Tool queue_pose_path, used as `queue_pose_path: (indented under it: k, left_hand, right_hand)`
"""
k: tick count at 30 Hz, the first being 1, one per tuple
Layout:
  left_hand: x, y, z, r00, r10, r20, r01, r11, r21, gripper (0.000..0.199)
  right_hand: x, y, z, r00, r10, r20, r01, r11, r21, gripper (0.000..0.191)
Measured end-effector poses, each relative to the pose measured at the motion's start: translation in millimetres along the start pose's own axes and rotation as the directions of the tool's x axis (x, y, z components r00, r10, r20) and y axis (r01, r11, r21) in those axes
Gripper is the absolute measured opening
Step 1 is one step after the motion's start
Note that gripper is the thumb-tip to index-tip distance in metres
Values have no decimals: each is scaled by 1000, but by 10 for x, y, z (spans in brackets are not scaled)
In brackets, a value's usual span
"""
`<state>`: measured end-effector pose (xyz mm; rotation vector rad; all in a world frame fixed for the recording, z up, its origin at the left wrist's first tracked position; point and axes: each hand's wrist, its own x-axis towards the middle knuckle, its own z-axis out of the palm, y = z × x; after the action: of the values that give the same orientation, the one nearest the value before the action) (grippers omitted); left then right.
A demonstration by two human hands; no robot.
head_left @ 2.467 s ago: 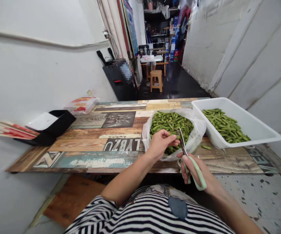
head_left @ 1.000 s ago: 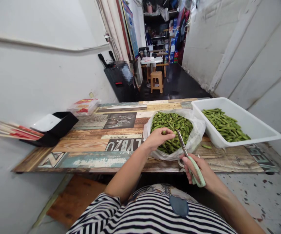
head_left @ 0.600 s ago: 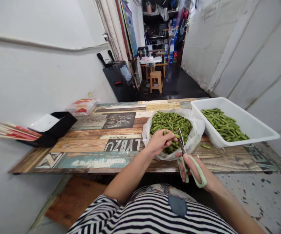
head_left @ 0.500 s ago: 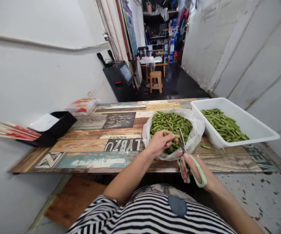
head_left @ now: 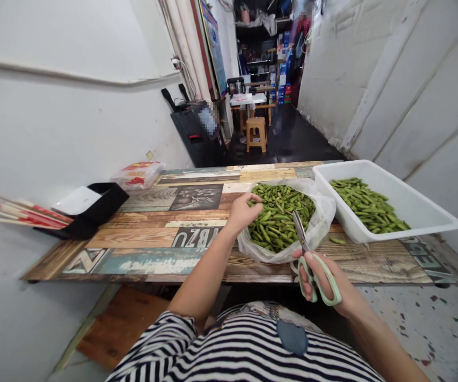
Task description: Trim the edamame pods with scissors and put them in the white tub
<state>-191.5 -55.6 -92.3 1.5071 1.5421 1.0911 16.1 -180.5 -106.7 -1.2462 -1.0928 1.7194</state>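
Observation:
Green-handled scissors (head_left: 301, 233) are in my right hand (head_left: 328, 281), fingers through the loops, blades together and pointing up over the near right side of a white plastic bag (head_left: 324, 212). The open bag is full of green bean pods (head_left: 276, 225), probably edamame. At its left rim is my left hand (head_left: 244, 215), thumb and fingers drawn together at the edge of the pods. Whatever they may pinch is hidden. To the right stands a white plastic tub (head_left: 423, 209) with more green pods (head_left: 368, 207) in it.
One loose pod (head_left: 336, 240) lies on the patterned wooden table (head_left: 145, 260) between bag and tub. At the left are a black holder (head_left: 107, 201) with red-and-white chopsticks (head_left: 34, 215) and a clear packet (head_left: 137, 175). A tan stool (head_left: 256, 132) stands beyond.
My left hand has moved left and up, away from the scissors, to the bag's left rim. The pod it held by the blades no longer shows. The scissor blades have closed.

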Motion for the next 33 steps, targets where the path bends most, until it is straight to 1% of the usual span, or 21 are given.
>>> queue_pose_path:
  k: [1, 2, 3, 5, 6, 7, 8, 9, 11, 13, 15, 17, 21, 23, 25, 27, 29, 31, 33]
  left_hand:
    - [0, -5, 28, 996, 70, 46, -78, 977, 200, 18]
    - [-2, -5, 61, 989, 113, 101, -142, 919, 369, 21]
    - [-3, -1, 96, 981, 127, 147, -184, 846, 500, 22]
    - [-1, 18, 150, 977, 101, 188, -202, 722, 662, 20]
    - [2, 33, 162, 977, 92, 192, -202, 689, 696, 19]
    - [3, 51, 161, 975, 98, 197, -210, 684, 699, 19]
    - [-1, 72, 150, 972, 113, 207, -225, 707, 671, 20]
    - [-12, 96, 132, 966, 124, 226, -240, 753, 612, 22]
    - [-60, 144, 88, 944, 114, 311, -243, 875, 418, 28]
    - [-136, 188, 58, 898, 71, 434, -177, 962, 207, 33]
    - [-214, 223, 49, 852, 42, 522, -96, 992, 77, 34]
    - [-273, 247, 53, 829, 27, 559, -50, 998, 25, 34]
    - [-307, 265, 62, 811, 6, 585, -1, 1000, -9, 36]
    - [-300, 257, 72, 800, -16, 600, 52, 998, -42, 36]
    - [-290, 244, 92, 792, -54, 609, 145, 984, -102, 35]
    - [-286, 231, 121, 792, -89, 604, 256, 946, -197, 32]
    - [-291, 223, 150, 803, -89, 589, 331, 888, -318, 30]
    - [-302, 216, 172, 818, -58, 572, 352, 837, -419, 33]
    - [-317, 207, 188, 826, -21, 563, 342, 813, -471, 36]
  right_hand:
    - [4, 6, 8, 1000, 9, -2, -9, 1000, -9, 47]
    - [10, 13, 15, 1000, 17, -4, -17, 1000, -21, 46]
    - [16, 20, 19, 1000, 23, -2, -23, 999, -35, 45]
    - [24, 36, 16, 1000, 27, 8, -26, 997, -68, 42]
    - [26, 44, 9, 1000, 27, 10, -26, 996, -83, 41]
    - [28, 52, -1, 1000, 26, 18, -24, 995, -100, 41]
    - [30, 60, -13, 999, 21, 28, -18, 993, -118, 41]
    - [32, 68, -27, 999, 12, 43, -6, 991, -135, 41]
    - [42, 76, -50, 997, -11, 75, 24, 985, -173, 42]
    - [54, 73, -62, 995, -24, 94, 44, 978, -206, 45]
    - [62, 55, -61, 995, -26, 93, 48, 969, -240, 48]
    - [65, 30, -57, 994, -37, 98, 64, 955, -288, 49]
    - [65, 5, -64, 992, -73, 103, 107, 921, -374, 46]
    - [73, 13, -70, 995, -58, 82, 85, 920, -383, 44]
    - [83, 24, -65, 998, -31, 58, 51, 925, -378, 44]
    - [87, 24, -49, 999, -29, 29, 37, 942, -332, 45]
    - [76, 6, -29, 999, -46, 18, 49, 966, -254, 47]
    - [53, -21, -15, 998, -51, 42, 58, 979, -197, 48]
    - [29, -43, -11, 995, -41, 88, 58, 977, -207, 48]
